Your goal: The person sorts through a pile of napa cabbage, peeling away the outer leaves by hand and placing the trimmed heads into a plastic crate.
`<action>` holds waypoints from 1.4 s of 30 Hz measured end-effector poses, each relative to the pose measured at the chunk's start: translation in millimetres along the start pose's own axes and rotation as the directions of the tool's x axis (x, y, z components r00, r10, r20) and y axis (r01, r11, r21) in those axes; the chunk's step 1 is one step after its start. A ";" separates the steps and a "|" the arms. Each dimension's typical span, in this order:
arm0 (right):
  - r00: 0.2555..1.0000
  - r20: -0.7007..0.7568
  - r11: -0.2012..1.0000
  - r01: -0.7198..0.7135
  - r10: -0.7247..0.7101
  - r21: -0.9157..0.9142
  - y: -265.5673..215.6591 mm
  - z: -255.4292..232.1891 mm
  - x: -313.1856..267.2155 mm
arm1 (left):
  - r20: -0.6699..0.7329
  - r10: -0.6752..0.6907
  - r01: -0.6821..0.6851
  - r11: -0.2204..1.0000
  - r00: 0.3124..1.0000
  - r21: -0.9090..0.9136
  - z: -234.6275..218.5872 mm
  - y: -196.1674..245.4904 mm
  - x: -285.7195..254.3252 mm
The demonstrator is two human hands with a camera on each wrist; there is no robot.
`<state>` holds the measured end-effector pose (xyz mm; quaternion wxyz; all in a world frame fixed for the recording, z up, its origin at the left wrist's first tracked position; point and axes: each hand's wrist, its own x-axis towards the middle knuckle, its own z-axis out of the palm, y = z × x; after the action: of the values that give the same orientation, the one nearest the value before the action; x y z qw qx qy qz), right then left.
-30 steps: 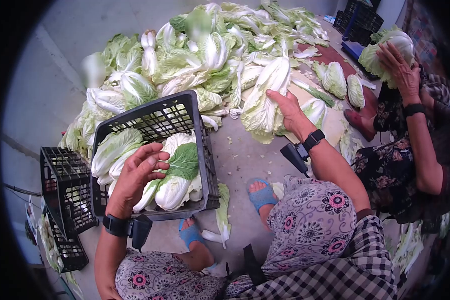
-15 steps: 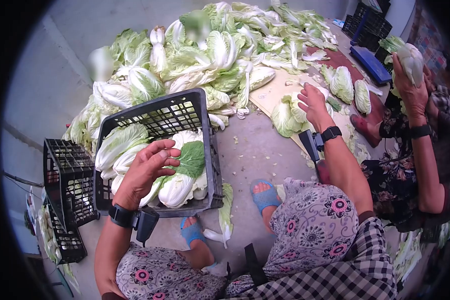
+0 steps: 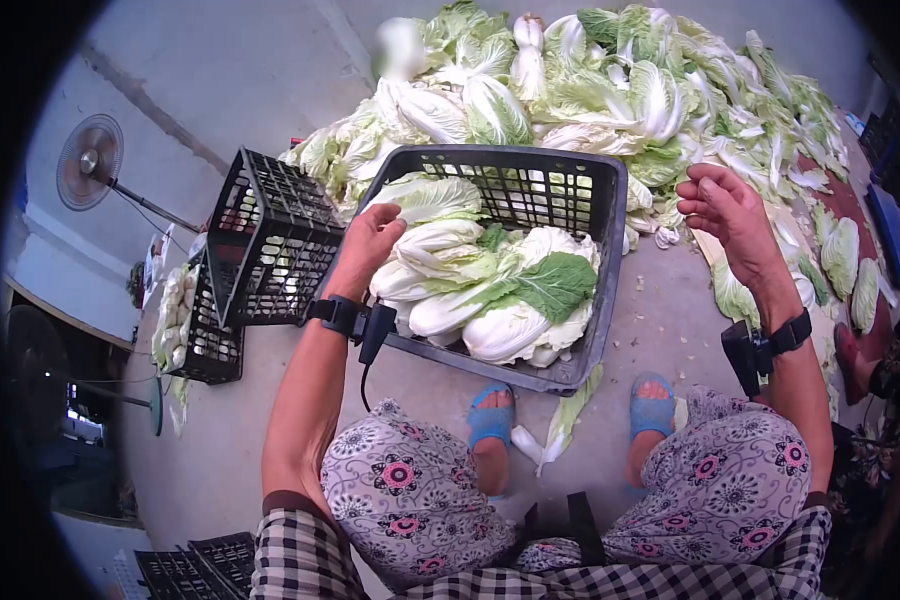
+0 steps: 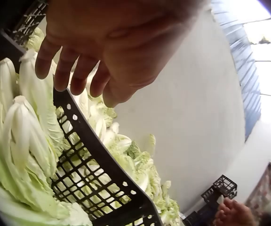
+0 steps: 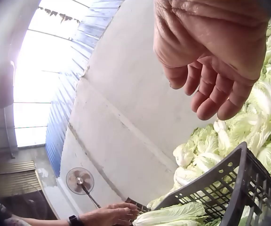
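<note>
A black plastic crate [image 3: 610, 270] holds several napa cabbages [image 3: 505, 332], one with a loose dark green leaf [image 3: 555, 287] across it. My left hand [image 3: 370, 248] hovers at the crate's left side, fingers relaxed and nothing in them. In the left wrist view its fingers [image 4: 67, 70] hang above the cabbages and the crate's rim. Off the crate's right side, my right hand [image 3: 727, 215] is raised in the air, its fingers loosely bent and holding nothing, as the right wrist view also shows.
A big heap of cabbages and leaves [image 3: 660, 95] lies behind the crate. Stacked black crates [image 3: 280, 240] and a standing fan [image 3: 90, 162] are at the left. Trimmed cabbages [image 3: 837, 250] lie at the right. A loose leaf [image 3: 573, 415] is between my feet.
My right hand let go of a cabbage at the board on the right, then came back toward the crate. My left hand stayed near the crate, empty. The head view has turned left.
</note>
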<state>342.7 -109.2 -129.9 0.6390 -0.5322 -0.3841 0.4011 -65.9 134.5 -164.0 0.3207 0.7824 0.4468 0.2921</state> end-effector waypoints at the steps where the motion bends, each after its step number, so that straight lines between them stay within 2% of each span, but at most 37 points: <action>1: 1.000 0.000 1.000 -0.014 0.014 -0.015 1.2 1.5 -0.1 | -0.021 -0.063 0.064 0.998 0.998 0.017 -9.3 -15.5 -2.3; 3: 0.999 0.000 0.999 -0.038 0.038 -0.034 2.5 4.7 -0.2 | -0.028 -0.187 0.188 0.981 0.982 0.037 -18.8 -39.6 -7.0; 5: 0.999 -0.002 0.998 -0.052 0.052 -0.046 4.1 7.6 0.1 | 0.058 -0.256 0.254 0.967 0.965 0.034 -16.4 -59.2 -8.6; 8: 0.998 0.015 0.997 -0.068 0.069 -0.047 6.9 10.7 2.2 | 0.018 -0.199 0.187 0.945 0.980 0.267 3.8 -81.6 -2.9; 11: 0.996 0.016 0.994 -0.089 0.090 -0.056 5.5 17.0 2.6 | 0.083 -0.193 0.150 0.918 0.978 0.368 13.6 -69.1 0.9; 12: 0.995 0.022 0.993 -0.099 0.101 -0.064 6.0 18.3 3.2 | 0.055 -0.199 0.148 0.863 0.979 0.484 18.1 -57.8 -0.1; 15: 0.992 0.037 0.990 -0.119 0.122 -0.080 10.1 19.4 4.6 | 0.072 -0.340 0.256 0.817 0.938 0.517 26.8 -25.0 -1.7; 16: 0.991 0.043 0.989 -0.120 0.124 -0.081 11.2 19.4 5.1 | 0.039 -0.283 0.222 0.823 0.958 0.523 34.6 -30.9 -2.7; 19: 0.989 0.047 0.986 -0.135 0.140 -0.095 13.7 20.6 5.7 | -0.020 -0.240 0.213 0.818 0.971 0.534 48.3 -31.2 -6.5; 22: 0.987 0.058 0.983 -0.144 0.151 -0.112 12.2 21.7 4.1 | -0.068 -0.261 0.265 0.871 0.963 0.413 50.2 -28.7 -2.9; 23: 0.986 0.065 0.982 -0.146 0.154 -0.117 11.9 22.2 3.2 | -0.013 -0.334 0.329 0.920 0.942 0.214 49.7 -27.1 0.8; 24: 0.985 0.084 0.981 -0.138 0.150 -0.134 11.6 22.8 2.2 | 0.056 -0.394 0.394 0.919 0.918 0.009 45.3 -10.5 3.0; 25: 0.984 0.104 0.980 -0.130 0.147 -0.151 10.7 23.1 1.5 | 0.137 -0.436 0.455 0.869 0.890 -0.192 41.4 6.7 4.2; 26: 0.982 0.122 0.978 -0.121 0.142 -0.169 8.9 23.6 0.7 | 0.187 -0.408 0.442 0.872 0.894 -0.212 40.4 22.7 4.9; 29: 0.967 0.254 0.972 0.040 0.020 -0.232 5.9 30.6 -2.1 | 0.270 -0.139 0.222 0.926 0.953 -0.304 53.0 72.0 -4.1; 30: 0.946 0.317 0.973 0.010 0.066 -0.230 6.8 30.4 -0.8 | 0.300 -0.090 0.191 0.926 0.950 -0.326 55.8 93.9 -9.3; 31: 0.936 0.351 0.928 0.153 -0.026 -0.340 4.8 34.9 -3.5 | 0.325 -0.069 0.179 0.929 0.943 -0.324 58.2 111.5 -11.7; 33: 0.876 0.447 0.742 0.419 -0.178 -0.524 -1.9 49.7 -8.7 | 0.373 -0.026 0.156 0.933 0.928 -0.324 60.6 142.2 -14.9; 34: 0.854 0.483 0.678 0.471 -0.192 -0.564 -3.2 53.8 -8.2 | 0.420 0.015 0.141 0.930 0.907 -0.339 59.4 155.4 -17.7; 35: 0.830 0.521 0.609 0.522 -0.202 -0.596 -3.1 57.1 -7.2 | 0.409 0.083 0.090 0.918 0.909 -0.387 62.9 164.3 -22.1; 36: 0.823 0.530 0.662 0.515 -0.205 -0.545 -3.4 58.6 -6.5 | 0.394 0.150 0.039 0.900 0.907 -0.433 68.5 172.7 -27.2; 37: 0.856 0.489 0.720 0.446 -0.168 -0.533 -6.2 59.5 -7.6 | 0.375 0.214 -0.011 0.879 0.902 -0.477 71.8 177.2 -29.5; 38: 0.884 0.451 0.773 0.372 -0.126 -0.514 -10.0 60.0 -9.9 | 0.394 0.236 -0.017 0.874 0.888 -0.486 72.0 178.9 -27.0; 39: 0.906 0.415 0.820 0.297 -0.080 -0.490 -11.2 60.6 -12.1 | 0.351 0.229 0.005 0.832 0.908 -0.555 73.8 180.3 -28.8; 40: 0.918 0.357 0.836 0.328 -0.172 -0.439 -4.8 61.1 -13.0 | 0.306 0.217 0.021 0.784 0.927 -0.621 76.5 182.6 -31.3; 41: 0.918 0.344 0.829 0.345 -0.199 -0.440 -2.1 61.7 -12.6 | 0.263 0.201 0.034 0.731 0.943 -0.681 78.1 184.2 -32.2; 42: 0.917 0.328 0.822 0.360 -0.226 -0.442 0.0 63.3 -12.2 | 0.324 0.191 0.088 0.727 0.927 -0.681 78.4 181.3 -30.9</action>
<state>279.9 -97.0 -122.0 0.4798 -0.5538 -0.6321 0.2522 71.9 16.7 -79.8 0.6565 0.6616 0.2158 0.2912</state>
